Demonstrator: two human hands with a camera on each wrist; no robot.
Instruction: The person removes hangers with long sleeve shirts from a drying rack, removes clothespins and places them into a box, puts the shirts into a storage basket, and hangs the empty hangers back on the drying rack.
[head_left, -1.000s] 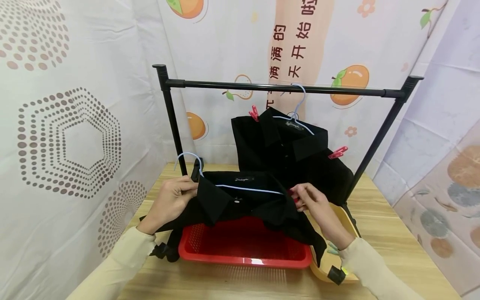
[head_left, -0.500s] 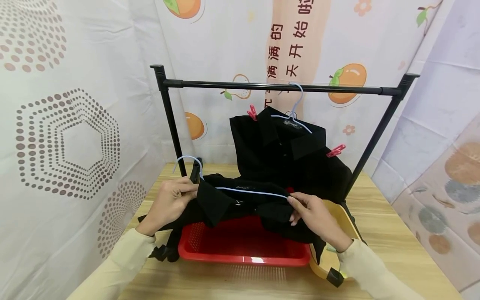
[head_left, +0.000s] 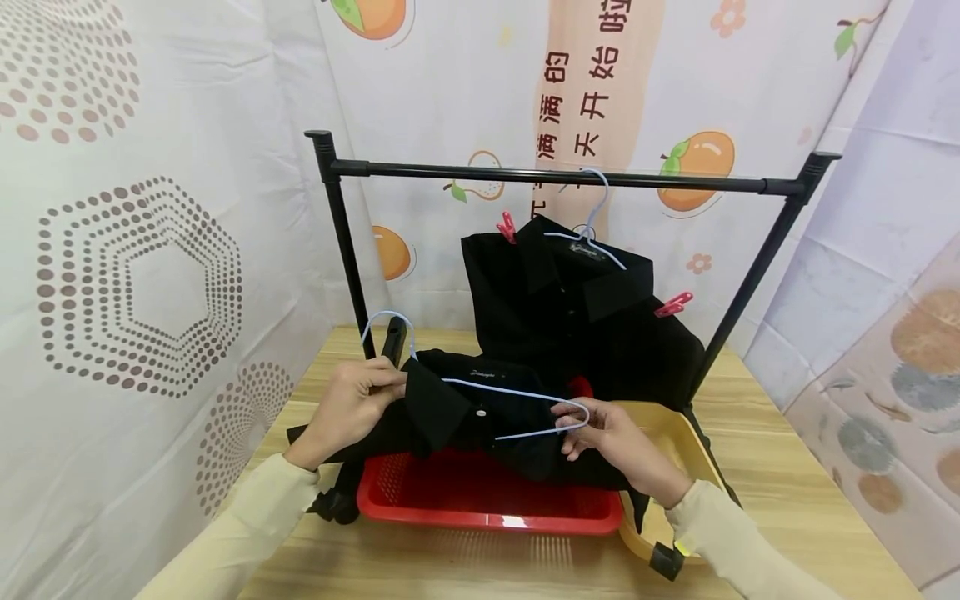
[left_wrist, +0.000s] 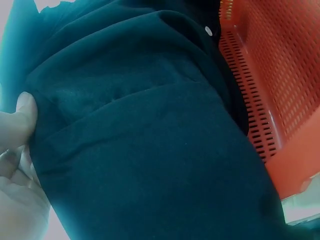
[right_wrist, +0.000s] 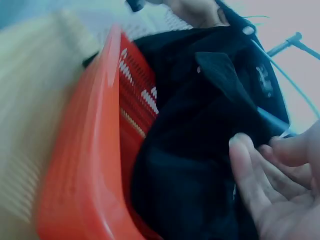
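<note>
My left hand point(head_left: 356, 408) pinches the black shirt point(left_wrist: 145, 135) at the shoulder beside its collar; the left wrist view shows the thumb on the cloth. A light blue wire hanger point(head_left: 517, 390) lies partly inside the shirt's neck, its hook standing up on the left. Its right end pokes out in front of the collar, lower bar showing. My right hand point(head_left: 615, 437) pinches that end, thumb and fingers close together in the right wrist view point(right_wrist: 280, 170). The shirt hangs over a red basket point(head_left: 491, 522), hiding part of its inside.
Behind stands a black rack point(head_left: 480, 172), where a second black shirt point(head_left: 570, 308) hangs from a blue hanger point(head_left: 595, 212) with red clips point(head_left: 673, 304) on it. A yellow tray point(head_left: 678, 433) sits right of the basket on the wooden table point(head_left: 420, 567).
My right hand has moved from the shirt's right shoulder toward the left. The hanger's right end has come out in front of the collar. My left hand keeps its hold, shifting slightly.
</note>
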